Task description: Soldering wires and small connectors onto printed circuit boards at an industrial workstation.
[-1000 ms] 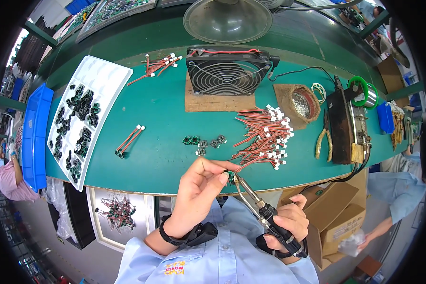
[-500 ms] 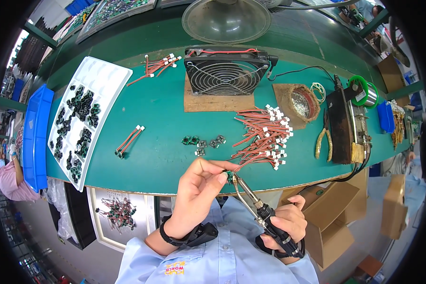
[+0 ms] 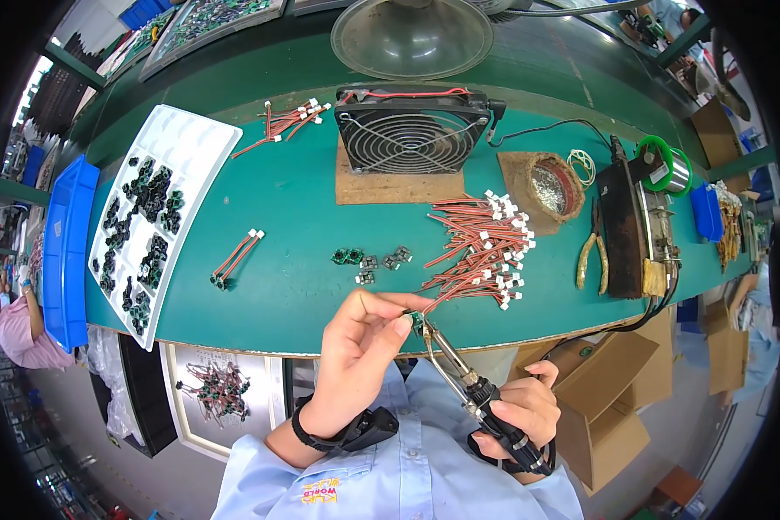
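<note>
My left hand pinches a small green circuit board between thumb and fingers, just off the near edge of the bench. My right hand is wrapped round the black handle of a soldering iron with a thin metal feed tube along its side. The iron's tip is at the board, touching or nearly so. A red wire reaches from the board toward a pile of red-and-black wires with white connectors. Several small green and dark parts lie beyond my left hand.
A white tray of dark parts and a blue bin are at left. A fan stands at the back. Toward the right are a round solder-scrap holder, pliers, a black soldering unit and a solder spool.
My hands, the board and the iron have shifted very slightly left together, still in the same grip. At the far right, a person in light blue has moved beside the cardboard boxes.
</note>
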The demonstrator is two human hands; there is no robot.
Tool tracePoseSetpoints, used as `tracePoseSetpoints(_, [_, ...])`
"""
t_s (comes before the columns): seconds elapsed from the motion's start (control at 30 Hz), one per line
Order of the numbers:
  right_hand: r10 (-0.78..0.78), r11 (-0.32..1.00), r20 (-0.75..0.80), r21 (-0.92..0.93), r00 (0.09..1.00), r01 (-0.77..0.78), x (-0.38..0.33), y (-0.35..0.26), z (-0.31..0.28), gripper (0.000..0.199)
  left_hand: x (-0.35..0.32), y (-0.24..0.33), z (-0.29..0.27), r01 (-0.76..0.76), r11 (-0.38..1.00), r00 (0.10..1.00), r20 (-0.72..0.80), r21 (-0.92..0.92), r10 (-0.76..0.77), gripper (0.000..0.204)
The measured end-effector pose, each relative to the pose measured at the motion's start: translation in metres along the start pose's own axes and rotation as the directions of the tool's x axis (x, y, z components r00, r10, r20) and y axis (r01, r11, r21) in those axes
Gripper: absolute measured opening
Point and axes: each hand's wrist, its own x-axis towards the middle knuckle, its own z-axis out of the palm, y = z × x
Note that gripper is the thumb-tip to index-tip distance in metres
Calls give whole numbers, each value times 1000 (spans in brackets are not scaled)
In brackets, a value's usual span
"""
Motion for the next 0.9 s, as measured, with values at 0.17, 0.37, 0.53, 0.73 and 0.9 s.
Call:
tracePoseSetpoints(0.17, [1,1000,5,0,1000,-1,0,0,-1,39,0,0,0,-24,999,1000,4,40,23,6])
tracePoseSetpoints(0.37, [-1,1000,-13,18,1000,1,0,0,-2,38,0,2,1,-30,997,999,-12,74,31,6])
tracePoseSetpoints(0.53, [-17,1000,-165,-9,986,16,-6,14,-8,40,0,8,0,44,999,999,-3,-10,-44,6])
tracePoseSetpoints(0.73, [415,910,-605,265,680,-319,8,20,0,39,0,13,-14,250,911,962,194,-329,-194,4])
tracePoseSetpoints(0.9, [378,920,-658,189,652,-343,27,25,6,32,-3,17,-8,229,912,971,141,-340,-192,11])
